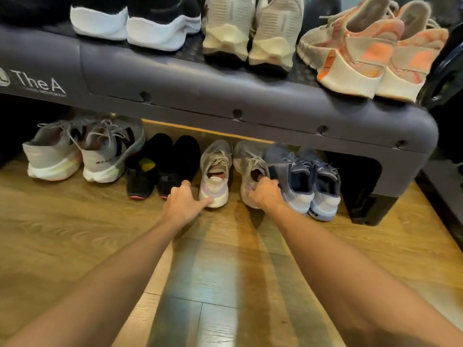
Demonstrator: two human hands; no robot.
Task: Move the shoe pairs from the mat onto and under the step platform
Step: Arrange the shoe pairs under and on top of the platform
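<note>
Under the step platform (250, 96), four pairs are sitting already, three more on top. Left hand (184, 204), loosely spread, is nudging one grey shoe (215, 171); right hand (264, 194) is gripping its mate (248, 161). No mat showing; task seemingly nearing completion.

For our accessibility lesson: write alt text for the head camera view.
A person's left hand touches one pale grey lace-up sneaker while the right hand grips its mate, under a dark grey step platform lined with shoes.

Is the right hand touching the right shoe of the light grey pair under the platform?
Touching. The head view shows the right hand gripping the heel collar of the right grey shoe.
</note>
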